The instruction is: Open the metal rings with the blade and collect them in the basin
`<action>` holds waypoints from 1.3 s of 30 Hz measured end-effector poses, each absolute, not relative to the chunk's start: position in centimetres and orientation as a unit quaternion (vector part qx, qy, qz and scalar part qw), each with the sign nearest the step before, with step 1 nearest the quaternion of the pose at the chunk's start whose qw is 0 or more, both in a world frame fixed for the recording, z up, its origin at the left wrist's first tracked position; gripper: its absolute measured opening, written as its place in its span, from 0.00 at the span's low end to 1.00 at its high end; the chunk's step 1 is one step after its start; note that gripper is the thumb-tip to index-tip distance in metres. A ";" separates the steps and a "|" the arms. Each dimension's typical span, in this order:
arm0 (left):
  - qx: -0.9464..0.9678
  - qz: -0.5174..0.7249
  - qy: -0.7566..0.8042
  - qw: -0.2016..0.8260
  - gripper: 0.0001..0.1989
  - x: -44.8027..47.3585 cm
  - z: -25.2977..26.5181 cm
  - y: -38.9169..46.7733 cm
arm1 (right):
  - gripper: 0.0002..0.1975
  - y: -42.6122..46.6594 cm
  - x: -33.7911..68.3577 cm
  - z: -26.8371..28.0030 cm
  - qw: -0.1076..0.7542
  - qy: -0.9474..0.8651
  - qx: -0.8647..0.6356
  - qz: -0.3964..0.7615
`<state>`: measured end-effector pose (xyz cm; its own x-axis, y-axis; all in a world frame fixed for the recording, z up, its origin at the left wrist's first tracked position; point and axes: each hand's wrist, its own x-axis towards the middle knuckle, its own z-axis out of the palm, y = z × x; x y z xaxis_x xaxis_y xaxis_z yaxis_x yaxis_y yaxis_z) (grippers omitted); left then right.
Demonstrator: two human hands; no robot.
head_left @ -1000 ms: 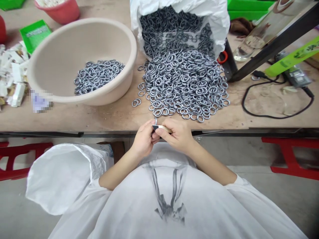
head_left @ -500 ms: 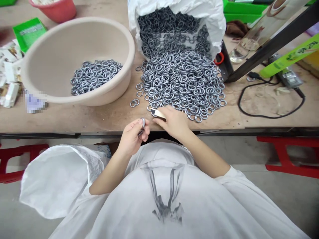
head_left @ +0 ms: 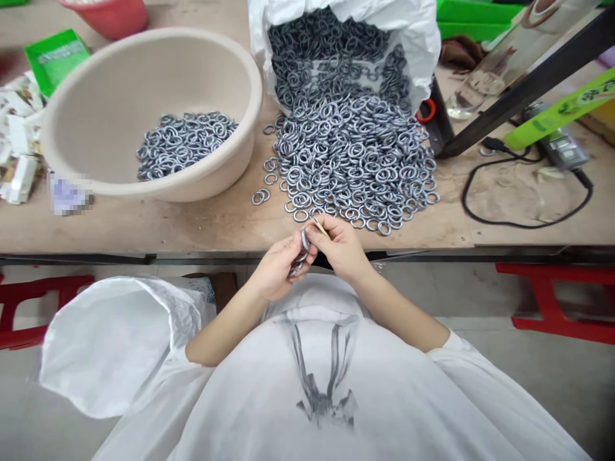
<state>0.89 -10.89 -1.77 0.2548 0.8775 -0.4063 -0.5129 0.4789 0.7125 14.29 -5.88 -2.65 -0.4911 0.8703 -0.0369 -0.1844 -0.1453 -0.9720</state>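
Above my lap, at the bench's front edge, my left hand (head_left: 281, 264) is closed on grey metal rings (head_left: 304, 241); one stands up between thumb and fingers, others sit lower in the palm. My right hand (head_left: 340, 246) meets it from the right, closed on a thin, pale-edged tool (head_left: 321, 226) whose kind I cannot make out. Its fingers are touching or very near the held ring. Just beyond the hands spreads a heap of grey rings (head_left: 355, 153), spilling from a white sack (head_left: 418, 38) lying on its side.
A large beige basin (head_left: 106, 96) with grey rings inside stands at left. Green trays (head_left: 57, 61), a red bowl (head_left: 113, 16) and white pieces (head_left: 22, 141) lie beyond it. At right are a dark metal bar (head_left: 523, 89), a black cable (head_left: 466, 198) and a clear cylinder (head_left: 485, 83).
My left hand has moved right with its rings, up to the right hand. My right hand has turned and drawn slightly back from the heap, so the tool now shows edge-on.
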 end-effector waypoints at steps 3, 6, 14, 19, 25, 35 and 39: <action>0.223 0.471 0.394 0.757 0.25 1.2 -1.6 -11.1 | 0.18 -6.2 14.4 -2.9 0.407 -0.534 -0.327 0.665; 0.214 0.488 0.423 0.733 0.23 1.4 -1.5 -11.3 | 0.19 -6.4 14.6 -3.0 0.422 -0.571 -0.335 0.620; 0.235 0.487 0.421 0.728 0.25 1.6 -1.5 -11.4 | 0.22 -6.2 15.1 -3.0 0.430 -0.600 -0.359 0.571; 0.213 0.508 0.423 0.720 0.25 1.5 -1.6 -11.2 | 0.23 -6.9 16.2 -2.3 0.384 -0.748 -0.352 0.412; 0.210 0.517 0.425 0.713 0.25 1.2 -2.0 -11.2 | 0.25 -7.7 16.0 -1.6 0.332 -0.802 -0.341 0.361; 0.256 0.503 0.408 0.718 0.25 -0.3 -1.7 -12.3 | 0.18 -4.6 16.3 -2.9 0.284 -0.774 -0.509 0.247; 0.177 0.529 0.407 0.723 0.13 -1.4 -2.0 -11.8 | 0.15 -3.9 14.4 -2.0 0.145 -0.838 -0.508 0.139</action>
<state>-1.44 -11.84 -1.97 0.1094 0.9095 -0.4012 -0.6220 0.3774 0.6860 14.35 -3.91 -1.96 -0.4416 0.8914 0.1016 0.8110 0.4451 -0.3796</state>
